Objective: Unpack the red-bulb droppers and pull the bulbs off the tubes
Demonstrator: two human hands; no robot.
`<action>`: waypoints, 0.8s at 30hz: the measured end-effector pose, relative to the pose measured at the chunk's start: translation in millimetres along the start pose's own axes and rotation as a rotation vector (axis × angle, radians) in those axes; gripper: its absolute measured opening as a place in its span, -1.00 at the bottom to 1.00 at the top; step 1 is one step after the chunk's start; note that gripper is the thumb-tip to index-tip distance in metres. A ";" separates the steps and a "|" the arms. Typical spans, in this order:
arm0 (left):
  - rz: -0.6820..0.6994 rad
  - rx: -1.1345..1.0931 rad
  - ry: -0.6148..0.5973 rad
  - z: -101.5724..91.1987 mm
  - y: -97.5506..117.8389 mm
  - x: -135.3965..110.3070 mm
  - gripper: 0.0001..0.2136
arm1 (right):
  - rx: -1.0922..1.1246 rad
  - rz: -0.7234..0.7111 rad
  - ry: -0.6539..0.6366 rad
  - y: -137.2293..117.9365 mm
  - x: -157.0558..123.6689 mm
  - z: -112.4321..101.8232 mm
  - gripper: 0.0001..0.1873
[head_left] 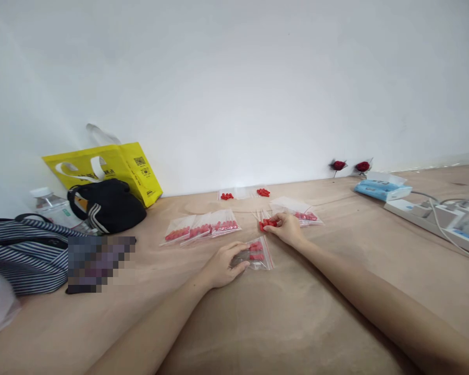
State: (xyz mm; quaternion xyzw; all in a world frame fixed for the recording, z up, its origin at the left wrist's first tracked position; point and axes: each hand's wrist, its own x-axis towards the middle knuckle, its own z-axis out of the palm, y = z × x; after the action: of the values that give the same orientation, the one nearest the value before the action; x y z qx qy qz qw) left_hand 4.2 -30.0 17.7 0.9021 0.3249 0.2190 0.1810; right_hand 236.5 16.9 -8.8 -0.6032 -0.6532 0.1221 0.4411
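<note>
My left hand (225,264) grips the left end of a clear zip bag (266,258) that lies flat on the wooden table. Red pieces (256,251) show through its plastic. Just beyond, my right hand (287,229) has its fingertips closed on a small bunch of red-tipped sticks (266,225), whose thin pale ends point away from me. To the left of the hands lie several clear bags of red pieces (224,225), partly overlapping. Another clear bag of red pieces (305,216) lies behind my right hand. What exactly the red pieces are, I cannot make out.
Two red piles (226,196) (263,192) lie by the wall on clear plastic. Left are a yellow bag (146,174), black cap (113,208), bottle (54,205) and striped cloth (27,255). Right are two dark red roses (362,166), a tissue pack (381,190) and a power strip (410,213).
</note>
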 end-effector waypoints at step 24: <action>-0.017 0.041 0.018 0.9 -1.0 0.1 -0.65 | 0.173 -0.115 -0.324 -24.1 -51.4 -9.3 -0.92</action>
State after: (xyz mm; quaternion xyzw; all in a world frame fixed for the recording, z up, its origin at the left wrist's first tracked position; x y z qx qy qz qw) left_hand 4.2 -29.3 16.5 0.9008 0.3385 0.2189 0.1614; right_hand 220.9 -38.4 -8.8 -0.4971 -0.7362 0.2477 0.3867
